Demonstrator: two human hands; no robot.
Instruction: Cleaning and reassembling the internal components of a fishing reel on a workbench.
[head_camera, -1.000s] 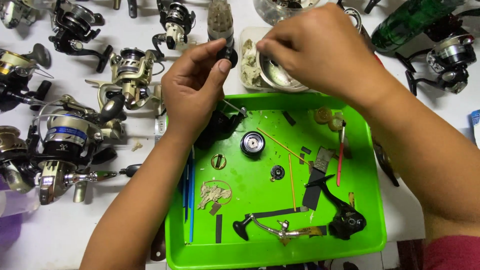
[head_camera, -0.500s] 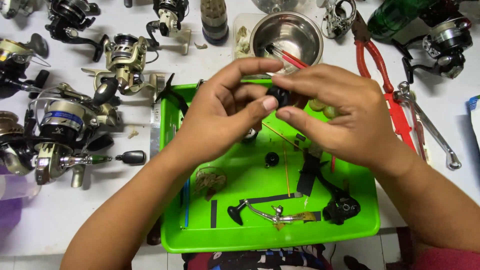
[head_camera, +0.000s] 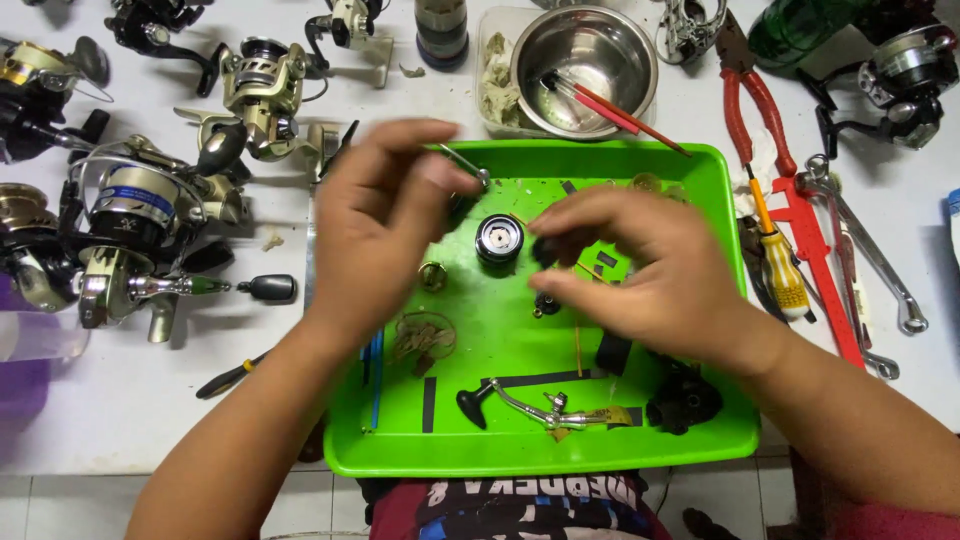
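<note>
- both hands were over a green tray (head_camera: 700, 170) on a white table (head_camera: 120, 400).
- left hand (head_camera: 385, 225) hovered over the tray's upper left part, thumb and forefinger pinched on a small metal part (head_camera: 470, 165); its shape was hard to make out.
- right hand (head_camera: 640, 265) sat over the tray's middle, fingers curled around a small dark piece (head_camera: 545, 250) at the fingertips; most of that piece was hidden by the fingers.
- a round black spool (head_camera: 499, 238) lay in the tray between the two hands, just beside the right fingertips.
- a crank handle (head_camera: 530, 408) and a black reel body (head_camera: 683, 402) lay near the tray's front edge; the right wrist covered part of the body.
- a steel bowl (head_camera: 590, 50) holding a red-handled brush (head_camera: 600, 100) stood behind the tray.
- fishing reels (head_camera: 140, 215) crowded the table to the left.
- red pliers (head_camera: 755, 95), a yellow-handled screwdriver (head_camera: 780, 265) and a wrench (head_camera: 880, 270) lay to the right.
- a green bottle (head_camera: 800, 30) was cut off by the top edge.
</note>
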